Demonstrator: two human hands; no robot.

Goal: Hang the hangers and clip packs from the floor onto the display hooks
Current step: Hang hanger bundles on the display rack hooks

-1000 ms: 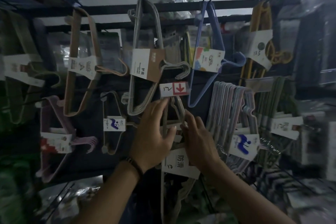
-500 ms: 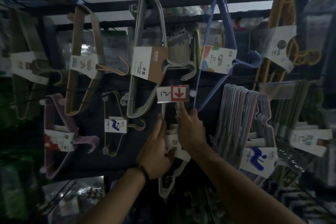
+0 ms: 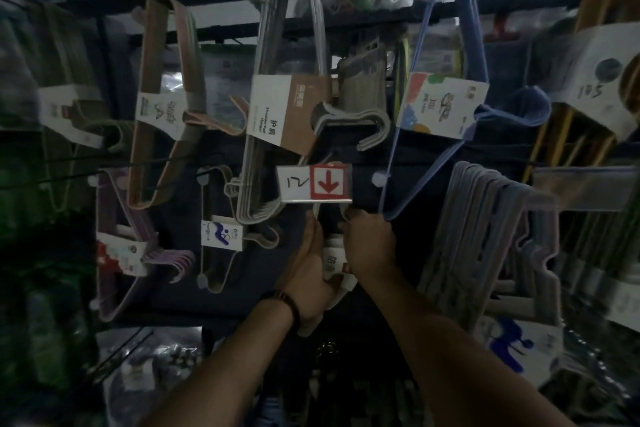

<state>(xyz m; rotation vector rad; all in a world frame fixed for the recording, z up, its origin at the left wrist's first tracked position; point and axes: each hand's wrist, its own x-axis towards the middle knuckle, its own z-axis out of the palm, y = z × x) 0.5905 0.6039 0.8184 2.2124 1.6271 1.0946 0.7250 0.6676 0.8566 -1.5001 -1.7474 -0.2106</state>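
A pack of pale hangers with a white paper label point(image 3: 331, 262) hangs between my two hands, just below a price tag with a red arrow point(image 3: 314, 183). My left hand point(image 3: 309, 267) grips the pack's left side, fingers pointing up. On the pack's upper right part my right hand point(image 3: 370, 243) is closed, knuckles right under the tag. The hook itself is hidden behind the tag and my fingers.
Around it hang other packs: grey hangers with a brown label point(image 3: 287, 114), blue hangers point(image 3: 446, 107), tan hangers point(image 3: 162, 104), purple hangers point(image 3: 124, 246), a thick pale bundle point(image 3: 485, 246) at right and yellow hangers point(image 3: 588, 80). Black wire hooks stick out toward me.
The hanger pack and both hands have risen toward the arrow tag. My right hand moved from the pack's label up to its top. The camera has moved closer to the rack.
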